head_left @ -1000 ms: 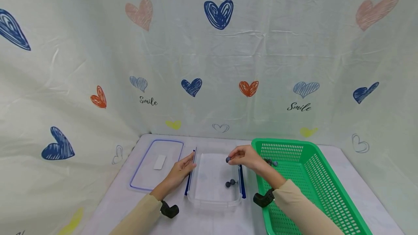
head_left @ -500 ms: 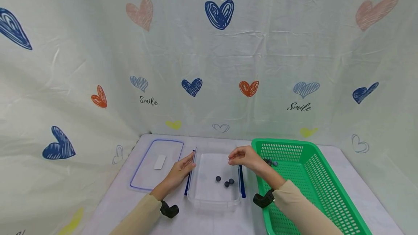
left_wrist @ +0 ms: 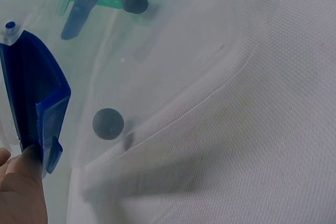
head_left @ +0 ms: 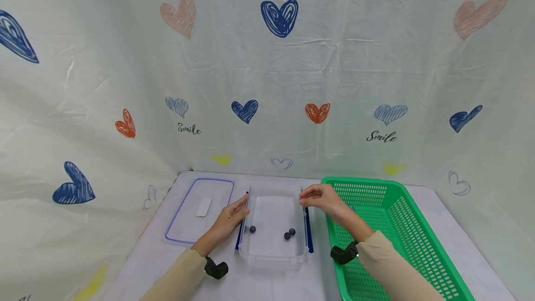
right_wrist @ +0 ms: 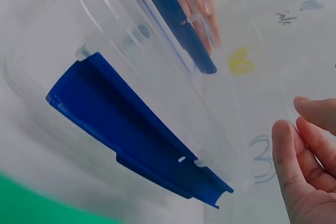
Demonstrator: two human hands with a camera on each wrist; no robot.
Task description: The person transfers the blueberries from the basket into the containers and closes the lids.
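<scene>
"Clear plastic, that container [head_left: 273, 261] in the middle. What does the head view show in it?"

"Blueberries on its floor: one blueberry [head_left: 252, 229] by the left wall, and a pair of blueberries [head_left: 292, 232] toward the near right, so close that I can't tell whether they touch."

"And the hands?"

"The left hand [head_left: 228, 222] lies against the left wall, fingers extended. The right hand [head_left: 322, 199] hovers at the right wall, toward its far end, fingers bent and tips close together."

"Around them?"

"On the left, a clear lid [head_left: 188, 222] with a blue edge and a white rectangular piece [head_left: 203, 207] within its outline. On the right, a green perforated basket [head_left: 422, 226]; a small bluish thing [head_left: 352, 208] shows inside, mostly hidden by the right forearm. All stand on a white-covered table [head_left: 317, 278] before a pale sheet [head_left: 342, 68] printed with hearts and 'Smile'."

"Left wrist view?"

"The left hand touches one end of the blue left latch [left_wrist: 39, 87], which is folded outward. Two blueberries show through the clear plastic."

"Right wrist?"

"The right latch [right_wrist: 131, 124] is folded outward too. The right hand's thumb and forefinger tips stand apart, beside the container. Beyond, the left hand's fingers show behind the left latch."
</scene>
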